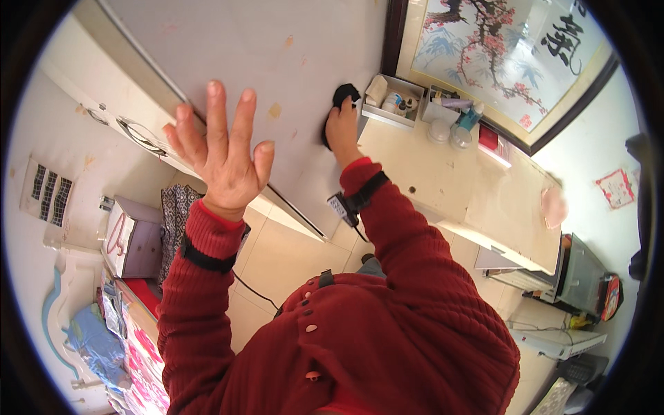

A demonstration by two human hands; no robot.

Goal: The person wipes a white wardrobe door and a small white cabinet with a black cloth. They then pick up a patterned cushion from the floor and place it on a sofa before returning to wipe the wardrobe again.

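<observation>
My right hand (342,131) presses a dark, soft-looking black cloth (345,95) against the large grey panel (242,41), close to the panel's right side. The cloth shows above and to the left of my fingers; the rest is hidden under the hand. My left hand (228,155) is raised with its fingers spread and holds nothing. It appears in front of the panel's left edge, and whether it touches the panel I cannot tell. Several small brownish and pinkish marks dot the panel.
Right of the panel stands a cream cabinet (415,155) bearing an open box of bottles (394,97), jars (438,131) and a red box (494,144). Behind it leans a framed blossom picture (484,62). At left are a purple-grey box (142,235) and a bed (142,346).
</observation>
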